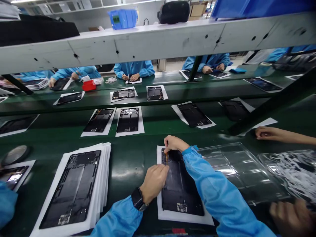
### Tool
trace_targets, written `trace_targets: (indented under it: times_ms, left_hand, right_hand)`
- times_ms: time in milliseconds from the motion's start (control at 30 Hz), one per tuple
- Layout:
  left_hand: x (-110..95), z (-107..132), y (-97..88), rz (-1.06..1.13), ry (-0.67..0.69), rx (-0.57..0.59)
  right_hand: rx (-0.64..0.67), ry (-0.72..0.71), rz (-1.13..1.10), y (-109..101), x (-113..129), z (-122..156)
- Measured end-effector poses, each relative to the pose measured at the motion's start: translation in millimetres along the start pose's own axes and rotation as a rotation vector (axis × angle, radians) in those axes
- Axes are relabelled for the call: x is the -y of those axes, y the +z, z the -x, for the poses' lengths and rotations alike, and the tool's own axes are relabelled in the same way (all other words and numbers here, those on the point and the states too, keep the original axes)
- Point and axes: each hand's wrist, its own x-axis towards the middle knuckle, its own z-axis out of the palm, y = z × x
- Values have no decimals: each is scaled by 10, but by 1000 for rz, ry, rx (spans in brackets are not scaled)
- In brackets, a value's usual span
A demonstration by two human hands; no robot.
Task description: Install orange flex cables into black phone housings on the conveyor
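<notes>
A black tablet frame (pixel 180 184) lies on a white sheet (pixel 172 215) on the green bench in front of me. My left hand (pixel 154 181), with a dark watch on the wrist, rests curled on the frame's left edge. My right hand (pixel 174 144) is at the frame's top left corner, its fingers pinched on a thin orange strip (pixel 167 158) that runs down onto the frame. Both arms are in blue sleeves.
A stack of white sheets with another black frame (pixel 72 187) on top lies to my left. Clear plastic trays (pixel 237 168) sit to my right, where another person's hands (pixel 265 132) reach in. More frames on sheets ride the green belt (pixel 158 121). Workers in blue sit opposite.
</notes>
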Motion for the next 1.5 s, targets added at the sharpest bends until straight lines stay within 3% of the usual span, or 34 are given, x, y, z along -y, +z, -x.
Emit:
trace_targets:
  times_ms: [133, 433, 633, 933, 1500]
  left_hand:
    - [42, 38, -4, 61, 15, 15]
    - [28, 55, 0, 38, 14, 11]
    - [90, 37, 23, 80, 89, -66]
    - [210, 66, 155, 105, 170, 13]
    - [151, 19, 105, 22, 200, 59]
  right_hand:
    - [-79, 24, 146, -13, 16, 150]
    - [-219, -100, 299, 175, 79, 436]
    - [-331, -165, 314, 283, -79, 486]
    - [-462, -196, 177, 436, -310, 444]
    - [-464, -187, 140, 385, -285, 492]
